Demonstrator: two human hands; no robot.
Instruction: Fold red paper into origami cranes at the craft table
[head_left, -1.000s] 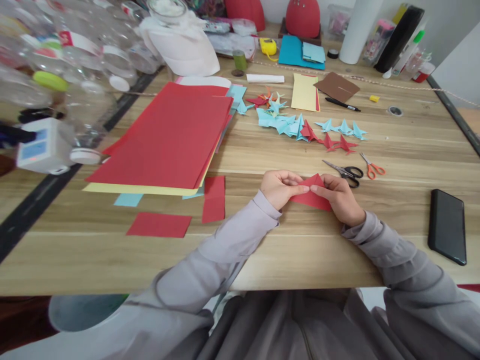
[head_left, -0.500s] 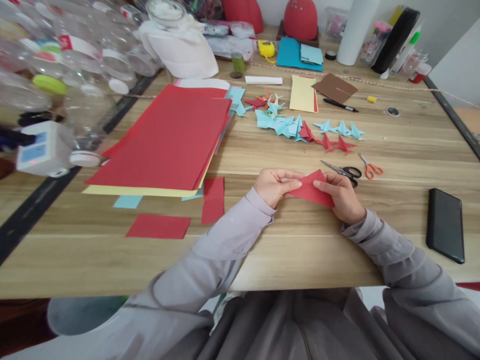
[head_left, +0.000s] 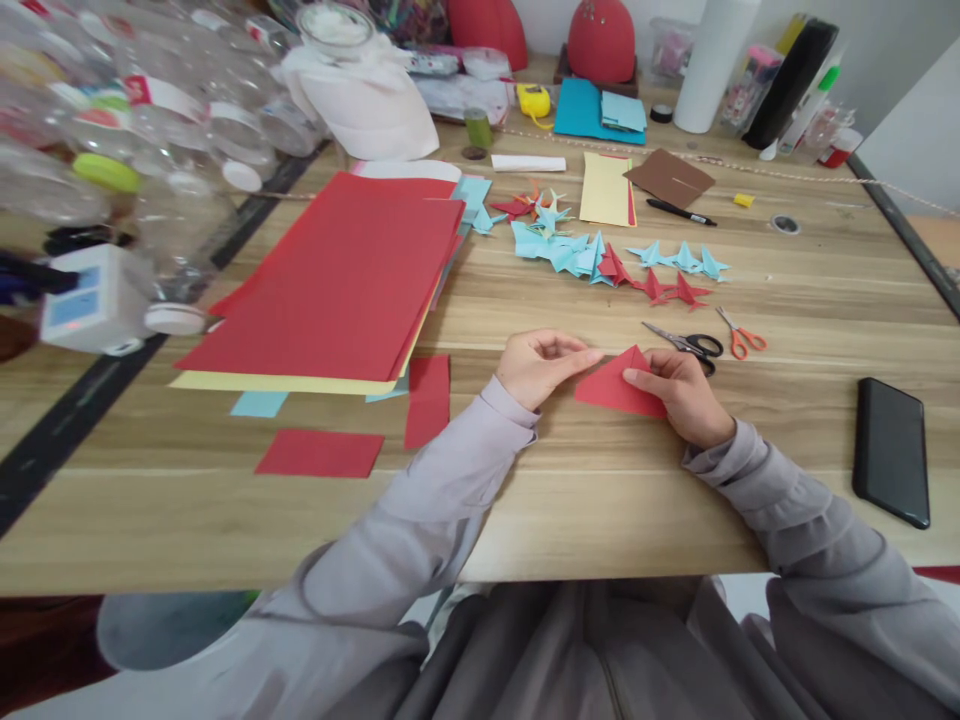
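A folded red paper (head_left: 611, 390), roughly triangular with a peak at the top, is pinched at its right side by my right hand (head_left: 686, 395), thumb on top. My left hand (head_left: 544, 368) is just off the paper's upper left edge, its thumb stretched toward it and its fingers loosely curved, with nothing visible in them. Behind my right hand lie black-handled scissors (head_left: 686, 342) and a smaller orange-handled pair (head_left: 740, 333).
Red sheets (head_left: 322, 280) are stacked at left, near two red paper pieces (head_left: 321, 453). Blue and red folded cranes (head_left: 574, 252) lie farther back. A black phone (head_left: 890, 450) is at right. Plastic bottles (head_left: 172, 120) crowd the far left.
My left hand has let go of the red paper and drawn slightly left. My right hand still holds the paper in about the same place.
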